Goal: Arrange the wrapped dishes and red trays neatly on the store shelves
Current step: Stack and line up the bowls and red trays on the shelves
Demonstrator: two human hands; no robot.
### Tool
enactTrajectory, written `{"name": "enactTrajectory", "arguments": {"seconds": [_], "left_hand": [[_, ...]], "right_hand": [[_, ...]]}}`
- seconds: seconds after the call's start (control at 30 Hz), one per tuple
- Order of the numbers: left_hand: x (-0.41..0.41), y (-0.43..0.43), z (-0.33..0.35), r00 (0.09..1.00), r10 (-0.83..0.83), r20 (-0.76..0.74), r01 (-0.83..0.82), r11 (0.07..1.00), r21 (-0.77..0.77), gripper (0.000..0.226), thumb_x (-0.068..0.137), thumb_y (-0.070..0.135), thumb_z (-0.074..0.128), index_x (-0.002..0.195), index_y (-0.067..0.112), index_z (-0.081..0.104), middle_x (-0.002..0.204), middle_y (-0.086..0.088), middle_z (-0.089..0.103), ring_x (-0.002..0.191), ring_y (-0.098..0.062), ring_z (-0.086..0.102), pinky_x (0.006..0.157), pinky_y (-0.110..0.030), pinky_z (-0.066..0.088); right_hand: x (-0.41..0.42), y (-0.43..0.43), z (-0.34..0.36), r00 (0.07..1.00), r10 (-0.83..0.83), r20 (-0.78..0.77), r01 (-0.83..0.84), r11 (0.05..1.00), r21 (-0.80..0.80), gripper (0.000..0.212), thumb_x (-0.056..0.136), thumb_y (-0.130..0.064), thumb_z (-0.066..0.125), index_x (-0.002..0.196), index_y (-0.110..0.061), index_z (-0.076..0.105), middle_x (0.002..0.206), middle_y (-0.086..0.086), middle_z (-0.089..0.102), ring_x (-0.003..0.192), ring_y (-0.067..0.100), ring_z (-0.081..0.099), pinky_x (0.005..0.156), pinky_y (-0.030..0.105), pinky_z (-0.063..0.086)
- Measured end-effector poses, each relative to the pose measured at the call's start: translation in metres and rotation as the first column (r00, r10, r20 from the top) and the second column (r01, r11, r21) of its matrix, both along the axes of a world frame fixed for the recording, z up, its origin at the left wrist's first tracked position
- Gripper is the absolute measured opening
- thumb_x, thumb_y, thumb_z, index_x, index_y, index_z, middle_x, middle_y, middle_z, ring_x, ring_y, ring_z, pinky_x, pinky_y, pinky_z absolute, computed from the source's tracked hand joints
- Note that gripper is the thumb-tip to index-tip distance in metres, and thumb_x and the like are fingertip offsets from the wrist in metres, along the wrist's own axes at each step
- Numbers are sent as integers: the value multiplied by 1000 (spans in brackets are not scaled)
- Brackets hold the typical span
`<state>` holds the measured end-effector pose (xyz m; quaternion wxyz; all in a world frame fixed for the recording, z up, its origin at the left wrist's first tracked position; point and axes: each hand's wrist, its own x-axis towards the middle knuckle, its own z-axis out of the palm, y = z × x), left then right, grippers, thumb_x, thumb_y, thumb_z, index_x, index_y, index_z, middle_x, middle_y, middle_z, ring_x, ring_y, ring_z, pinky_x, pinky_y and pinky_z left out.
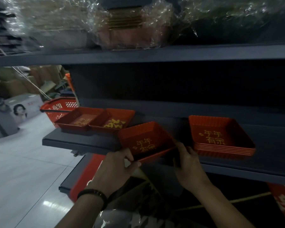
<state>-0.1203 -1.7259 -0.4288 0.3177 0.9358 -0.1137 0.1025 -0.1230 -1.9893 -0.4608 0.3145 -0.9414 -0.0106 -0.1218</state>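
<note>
Forearms point(89, 209) reach upward, left hand point(115, 168) and right hand point(187, 163) each gripping a near corner of the red tray point(145, 142).

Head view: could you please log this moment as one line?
left hand grips tilted red tray | right hand touches its right corner | stacked trays beside

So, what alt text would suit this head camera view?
A left hand grips a tilted red tray at the edge of a shelf while the right hand touches its corner; two red trays sit left, a tray stack right.
</note>
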Motion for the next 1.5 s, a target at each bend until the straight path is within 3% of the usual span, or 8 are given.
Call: {"name": "enactTrajectory", "arguments": {"seconds": [0.17, 0.37, 0.5, 0.63, 0.9, 1.1, 1.37, 1.5], "left_hand": [[-3, 6, -3, 995, -13, 100, 24, 994, -107, 34, 86, 36, 85, 75, 30, 54, 70, 14, 60, 70, -4, 61, 61, -20, 44], [-6, 9, 7, 962, 32, 270, 25, 978, -206, 35, 78, 31, 93, 77, 34, 58, 81, 13, 68, 79, -5, 72, 67, -25, 57], [-4, 2, 16, 961, 91, 260, 6, 936, -351, 32, 75, 26, 95, 77, 32, 64, 78, 7, 73, 73, -9, 74, 65, -32, 59], [-7, -20, 24, 962, 69, 265, 55, 898, -436, 25, 77, 21, 92, 80, 24, 68, 76, 11, 75, 74, -5, 76, 64, -15, 54], [12, -82, 23, 981, -48, 189, 142, 842, -521, 15, 88, 26, 85, 90, 30, 70, 96, 25, 75, 95, 7, 72, 81, -13, 55], [31, -131, 16, 969, -121, 213, 219, 820, -528, 12, 91, 23, 83, 94, 27, 73, 95, 24, 77, 96, 6, 73, 82, -16, 59], [46, -185, 6, 954, -180, 239, 285, 790, -543, 11, 90, 24, 84, 94, 26, 74, 96, 24, 77, 95, 5, 74, 78, -15, 59], [53, -198, 7, 957, -184, 224, 278, 802, -529, 11, 91, 32, 82, 96, 30, 72, 98, 24, 76, 97, 10, 70, 77, -10, 57]], "right_hand": [[5, -2, -3, 998, -31, 57, 39, 989, -143, 50, 94, -6, 64, 139, -27, 60, 127, 3, 65, 115, 30, 55, 96, 45, 49], [-2, -4, -1, 958, -5, 285, 8, 1000, -6, 21, 101, -7, 63, 102, -26, 72, 101, -7, 68, 98, 15, 64, 82, 28, 48], [-13, -9, 19, 909, -41, 416, -7, 994, 113, 17, 100, -10, 68, 107, -25, 74, 105, -9, 66, 98, 6, 63, 89, 22, 50], [-24, -23, 33, 868, -104, 485, 35, 988, 150, 22, 98, -9, 70, 114, -23, 74, 110, -10, 67, 101, 4, 64, 91, 14, 48], [-33, -70, 47, 816, -242, 524, 132, 962, 239, 19, 99, -15, 66, 116, -23, 72, 114, -11, 68, 106, 1, 65, 92, 26, 56], [-36, -111, 45, 801, -346, 488, 243, 933, 264, 17, 100, -13, 66, 114, -20, 73, 111, -10, 70, 105, -14, 60, 87, 1, 44], [-32, -157, 36, 780, -466, 417, 323, 871, 369, 19, 103, -19, 63, 119, -21, 73, 110, -6, 73, 96, 8, 72, 84, 41, 63], [-27, -166, 36, 783, -484, 390, 342, 859, 380, 21, 103, -21, 63, 122, -23, 73, 111, -8, 74, 95, 12, 74, 82, 47, 64]]}}
